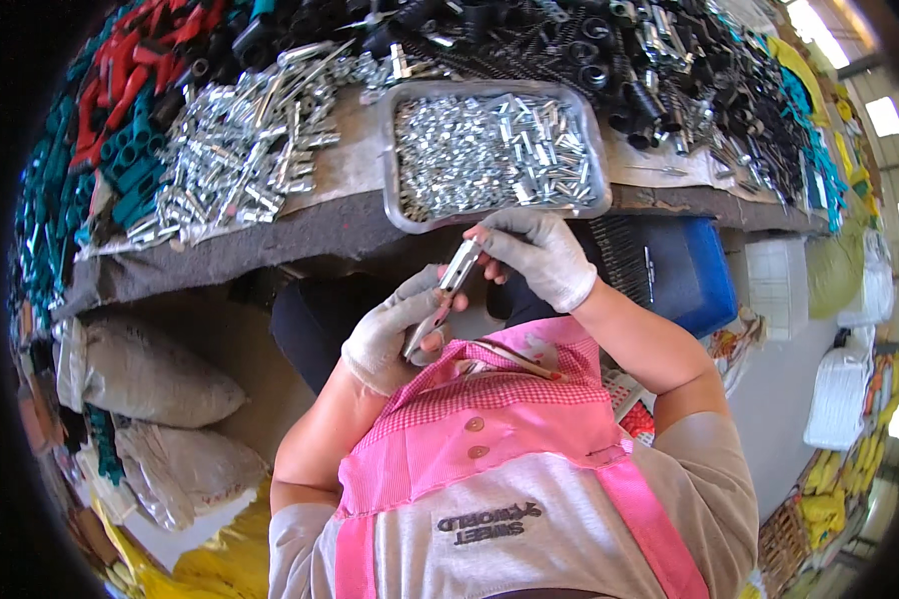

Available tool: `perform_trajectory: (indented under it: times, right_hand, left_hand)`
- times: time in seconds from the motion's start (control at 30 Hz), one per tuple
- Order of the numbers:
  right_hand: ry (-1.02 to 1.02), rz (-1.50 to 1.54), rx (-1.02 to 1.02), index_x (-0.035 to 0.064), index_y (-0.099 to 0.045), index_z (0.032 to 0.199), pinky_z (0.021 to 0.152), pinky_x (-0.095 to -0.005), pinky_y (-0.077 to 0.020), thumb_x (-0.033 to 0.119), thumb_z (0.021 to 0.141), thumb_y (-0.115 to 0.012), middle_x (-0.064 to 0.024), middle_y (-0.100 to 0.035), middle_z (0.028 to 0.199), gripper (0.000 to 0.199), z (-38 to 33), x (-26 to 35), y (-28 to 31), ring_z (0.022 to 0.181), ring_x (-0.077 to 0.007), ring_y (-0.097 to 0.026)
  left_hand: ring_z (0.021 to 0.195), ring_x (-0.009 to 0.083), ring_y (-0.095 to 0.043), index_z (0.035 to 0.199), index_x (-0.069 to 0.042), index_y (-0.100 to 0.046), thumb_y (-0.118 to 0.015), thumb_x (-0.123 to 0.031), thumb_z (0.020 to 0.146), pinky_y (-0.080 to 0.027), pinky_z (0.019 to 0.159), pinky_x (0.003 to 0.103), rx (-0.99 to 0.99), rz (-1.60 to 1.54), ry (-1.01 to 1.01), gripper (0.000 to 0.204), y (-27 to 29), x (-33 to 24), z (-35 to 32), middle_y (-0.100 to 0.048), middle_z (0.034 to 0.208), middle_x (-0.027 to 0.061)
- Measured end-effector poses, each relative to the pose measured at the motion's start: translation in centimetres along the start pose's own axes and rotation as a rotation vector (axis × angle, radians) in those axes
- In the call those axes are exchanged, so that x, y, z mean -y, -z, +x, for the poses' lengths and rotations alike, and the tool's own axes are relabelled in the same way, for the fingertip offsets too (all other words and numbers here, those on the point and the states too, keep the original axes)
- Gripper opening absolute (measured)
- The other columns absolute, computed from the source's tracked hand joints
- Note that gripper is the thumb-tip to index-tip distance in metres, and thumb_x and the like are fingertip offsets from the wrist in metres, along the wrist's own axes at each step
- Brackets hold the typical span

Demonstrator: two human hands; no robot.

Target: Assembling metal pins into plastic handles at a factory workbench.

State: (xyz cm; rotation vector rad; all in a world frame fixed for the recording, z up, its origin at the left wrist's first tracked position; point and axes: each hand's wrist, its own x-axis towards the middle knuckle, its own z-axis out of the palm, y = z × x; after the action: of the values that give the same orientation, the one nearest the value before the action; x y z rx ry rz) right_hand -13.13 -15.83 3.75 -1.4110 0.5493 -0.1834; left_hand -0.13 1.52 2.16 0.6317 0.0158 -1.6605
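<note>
Over my lap, in front of the table edge, both gloved hands meet on one slim silver metal part (457, 268) with holes along its barrel. My left hand (395, 329) is closed round its lower, flatter end. At its upper end the fingers of my right hand (537, 255) pinch the tip; whether a smaller piece sits between them is too small to tell. Both gloves are pale, with bare fingertips showing. Just beyond my hands stands a grey plastic tray (394, 190) full of small shiny metal pins and sleeves.
Left of the tray lies a heap of silver metal parts (240, 150), with red handles (120, 85) and teal housings (135, 170) beyond. Black springs and fittings (619, 70) pile up at the right. A blue bin (704, 280) stands below the table edge; sacks (155, 374) sit at lower left.
</note>
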Motion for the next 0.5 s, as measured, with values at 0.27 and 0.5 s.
perform_trajectory:
  times: [0.27,0.5]
  right_hand:
    - [0.088,-0.042,-0.016,0.0006,-0.065,0.101,0.058,-0.0208,-0.0503,0.017,0.091,-0.059,-0.0036,-0.065,0.086,0.02,-1.9,-0.3,2.3,0.066,-0.0066,-0.059]
    - [0.419,-0.866,-0.857,0.0043,-0.066,0.099,0.066,-0.0283,-0.0509,0.019,0.086,-0.061,-0.0094,-0.066,0.084,0.02,-2.7,1.2,18.5,0.069,-0.0139,-0.063]
  left_hand:
    - [0.052,0.0092,-0.049,0.118,-0.007,-0.047,-0.056,-0.017,0.089,-0.034,0.042,0.018,-0.01,0.034,0.012,0.032,-1.9,1.4,1.1,-0.058,0.091,0.0057]
    - [0.054,0.0102,-0.05,0.121,-0.011,-0.044,-0.056,-0.018,0.089,-0.035,0.043,0.02,-0.099,0.035,0.001,0.035,-2.5,1.7,1.6,-0.057,0.094,0.0056]
